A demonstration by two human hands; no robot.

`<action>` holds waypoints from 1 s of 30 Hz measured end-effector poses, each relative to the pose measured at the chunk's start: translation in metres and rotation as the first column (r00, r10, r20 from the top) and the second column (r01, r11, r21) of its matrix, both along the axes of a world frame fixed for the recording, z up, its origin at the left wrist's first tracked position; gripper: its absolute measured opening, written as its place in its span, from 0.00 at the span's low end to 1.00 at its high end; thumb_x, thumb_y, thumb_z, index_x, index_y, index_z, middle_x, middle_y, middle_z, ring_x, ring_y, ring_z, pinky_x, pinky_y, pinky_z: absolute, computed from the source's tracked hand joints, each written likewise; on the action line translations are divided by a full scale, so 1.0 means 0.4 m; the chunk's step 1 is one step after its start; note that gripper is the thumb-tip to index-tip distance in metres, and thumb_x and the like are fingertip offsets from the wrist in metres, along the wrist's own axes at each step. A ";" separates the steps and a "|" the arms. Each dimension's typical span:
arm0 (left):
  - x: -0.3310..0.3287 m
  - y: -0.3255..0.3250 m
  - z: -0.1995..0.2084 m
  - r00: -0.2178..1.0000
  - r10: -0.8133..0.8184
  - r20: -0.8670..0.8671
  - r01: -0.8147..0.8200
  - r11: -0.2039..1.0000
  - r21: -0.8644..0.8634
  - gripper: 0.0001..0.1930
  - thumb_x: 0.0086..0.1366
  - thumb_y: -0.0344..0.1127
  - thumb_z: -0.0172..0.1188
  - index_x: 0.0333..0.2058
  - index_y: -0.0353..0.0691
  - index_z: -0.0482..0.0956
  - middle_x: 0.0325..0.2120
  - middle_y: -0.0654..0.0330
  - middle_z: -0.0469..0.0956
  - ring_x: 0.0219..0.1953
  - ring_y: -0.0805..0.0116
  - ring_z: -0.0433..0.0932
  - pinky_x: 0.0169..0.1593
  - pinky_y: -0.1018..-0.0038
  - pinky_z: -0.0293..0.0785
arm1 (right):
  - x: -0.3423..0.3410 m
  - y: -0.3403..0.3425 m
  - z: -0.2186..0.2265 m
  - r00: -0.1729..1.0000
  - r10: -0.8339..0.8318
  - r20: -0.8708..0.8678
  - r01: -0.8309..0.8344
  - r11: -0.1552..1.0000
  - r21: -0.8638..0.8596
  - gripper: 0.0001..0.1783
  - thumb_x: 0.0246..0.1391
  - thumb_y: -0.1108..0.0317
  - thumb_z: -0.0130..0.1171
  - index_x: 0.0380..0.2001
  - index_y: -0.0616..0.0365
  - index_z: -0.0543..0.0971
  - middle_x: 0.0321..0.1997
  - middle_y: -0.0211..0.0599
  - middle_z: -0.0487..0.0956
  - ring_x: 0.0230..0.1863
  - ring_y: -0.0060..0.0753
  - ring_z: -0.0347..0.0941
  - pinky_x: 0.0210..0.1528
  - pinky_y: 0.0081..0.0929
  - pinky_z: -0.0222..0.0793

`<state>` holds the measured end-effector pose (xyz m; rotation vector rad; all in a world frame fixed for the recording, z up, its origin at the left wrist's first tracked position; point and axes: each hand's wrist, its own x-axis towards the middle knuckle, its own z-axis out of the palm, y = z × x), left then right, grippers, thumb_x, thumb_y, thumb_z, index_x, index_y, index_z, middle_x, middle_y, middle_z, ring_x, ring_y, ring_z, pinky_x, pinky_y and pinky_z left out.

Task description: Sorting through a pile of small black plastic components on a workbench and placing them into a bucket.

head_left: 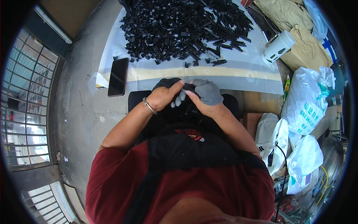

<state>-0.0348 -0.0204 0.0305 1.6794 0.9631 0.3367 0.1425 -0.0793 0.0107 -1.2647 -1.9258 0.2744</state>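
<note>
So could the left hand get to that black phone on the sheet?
Probably yes: the phone lies just left of the left hand, nothing between them, though both hands grip a small black part.

- The left hand (164, 96) and the right hand (206, 98) met at the centre of the view, both closed on a small black part (188, 87).
- Grey fingertip covers (209, 92) sat on the right hand's fingers.
- A metal bangle (149, 106) circled the left wrist.
- A heap of black plastic parts (186, 28) lay on a pale sheet (209, 72) ahead of the hands.
- A black phone (118, 76) lay at the sheet's left edge.
- A white cup (277, 47) lay tilted to the right, near white bags (304, 102).
</note>
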 end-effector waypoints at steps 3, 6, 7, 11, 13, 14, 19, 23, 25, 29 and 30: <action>0.008 -0.029 -0.131 0.972 0.124 0.198 -0.201 0.878 0.435 0.21 0.65 0.49 0.42 0.39 0.37 0.75 0.23 0.58 0.74 0.25 0.73 0.70 0.30 0.77 0.67 | -0.030 -0.005 0.015 0.995 0.008 0.100 -0.009 1.000 0.008 0.14 0.48 0.61 0.55 0.34 0.59 0.74 0.31 0.42 0.76 0.33 0.46 0.71 0.35 0.36 0.66; 0.009 -0.030 -0.058 0.962 0.249 0.110 -0.262 0.956 0.134 0.21 0.66 0.48 0.41 0.33 0.37 0.76 0.19 0.61 0.73 0.22 0.75 0.69 0.27 0.77 0.66 | -0.006 -0.016 0.015 0.999 0.022 0.023 -0.020 0.998 -0.064 0.15 0.49 0.63 0.55 0.38 0.62 0.73 0.34 0.44 0.75 0.36 0.47 0.71 0.39 0.35 0.66; 0.004 -0.023 -0.046 0.967 0.234 0.103 -0.242 0.967 0.083 0.22 0.65 0.49 0.41 0.33 0.36 0.76 0.22 0.55 0.74 0.26 0.64 0.72 0.31 0.72 0.67 | 0.007 -0.018 0.018 1.000 -0.015 0.022 0.018 0.990 -0.139 0.15 0.50 0.63 0.54 0.38 0.62 0.73 0.34 0.44 0.76 0.36 0.47 0.71 0.39 0.35 0.66; -0.001 -0.012 -0.054 0.982 0.172 0.083 -0.185 0.966 0.180 0.23 0.65 0.49 0.40 0.32 0.35 0.75 0.26 0.48 0.76 0.30 0.52 0.74 0.36 0.66 0.68 | 0.019 -0.029 0.041 0.978 -0.016 0.209 0.031 0.997 -0.071 0.14 0.51 0.62 0.53 0.36 0.60 0.75 0.34 0.42 0.76 0.37 0.45 0.71 0.39 0.36 0.66; 0.002 -0.010 -0.056 0.983 0.158 0.096 -0.174 0.967 0.188 0.23 0.65 0.49 0.39 0.32 0.34 0.75 0.26 0.48 0.76 0.30 0.52 0.74 0.36 0.66 0.68 | 0.016 -0.029 0.033 0.961 -0.038 0.273 0.050 0.998 -0.037 0.13 0.50 0.62 0.53 0.36 0.60 0.75 0.34 0.41 0.76 0.37 0.45 0.71 0.39 0.36 0.65; 0.005 -0.011 -0.056 0.984 0.144 0.109 -0.164 0.967 0.196 0.23 0.65 0.49 0.39 0.32 0.34 0.75 0.26 0.48 0.75 0.30 0.51 0.74 0.36 0.65 0.68 | 0.016 -0.030 0.030 0.940 -0.062 0.336 0.066 0.998 -0.003 0.13 0.50 0.62 0.53 0.36 0.60 0.75 0.35 0.41 0.76 0.36 0.45 0.71 0.39 0.36 0.65; 0.014 -0.022 -0.037 0.991 0.123 0.059 -0.134 0.948 0.289 0.22 0.65 0.48 0.38 0.31 0.34 0.75 0.25 0.47 0.75 0.30 0.50 0.74 0.36 0.65 0.68 | 0.021 -0.027 0.035 0.944 -0.013 0.330 0.024 0.999 -0.029 0.14 0.49 0.62 0.54 0.35 0.59 0.75 0.34 0.40 0.76 0.37 0.44 0.70 0.39 0.35 0.65; 0.016 -0.022 -0.028 0.995 0.092 0.048 -0.102 0.952 0.287 0.21 0.65 0.46 0.39 0.30 0.33 0.73 0.25 0.46 0.74 0.29 0.50 0.73 0.35 0.65 0.67 | 0.026 -0.033 0.030 0.961 0.010 0.277 -0.017 1.000 0.023 0.13 0.49 0.61 0.54 0.35 0.58 0.76 0.34 0.40 0.76 0.36 0.45 0.71 0.39 0.35 0.66; 0.015 -0.014 -0.022 0.993 0.088 0.083 -0.108 0.951 0.289 0.21 0.65 0.45 0.39 0.30 0.33 0.73 0.25 0.46 0.74 0.29 0.50 0.73 0.35 0.65 0.67 | 0.021 -0.044 0.042 0.958 -0.024 0.285 0.030 0.999 -0.018 0.13 0.49 0.61 0.54 0.35 0.58 0.76 0.34 0.40 0.76 0.36 0.45 0.71 0.39 0.35 0.66; 0.015 -0.002 -0.013 0.997 0.032 0.072 -0.052 0.954 0.296 0.19 0.66 0.44 0.40 0.32 0.33 0.73 0.27 0.47 0.75 0.31 0.50 0.73 0.36 0.66 0.68 | 0.024 -0.053 0.033 0.949 -0.074 0.307 0.095 0.994 -0.054 0.14 0.48 0.60 0.55 0.36 0.57 0.76 0.37 0.39 0.76 0.38 0.44 0.70 0.39 0.36 0.65; 0.013 0.001 -0.015 0.997 0.030 0.071 -0.050 0.954 0.297 0.19 0.66 0.44 0.40 0.32 0.33 0.73 0.27 0.47 0.75 0.31 0.50 0.73 0.36 0.66 0.68 | 0.023 -0.048 0.032 0.949 -0.076 0.306 0.096 0.994 -0.054 0.14 0.48 0.60 0.55 0.36 0.57 0.76 0.37 0.39 0.76 0.38 0.44 0.70 0.39 0.36 0.65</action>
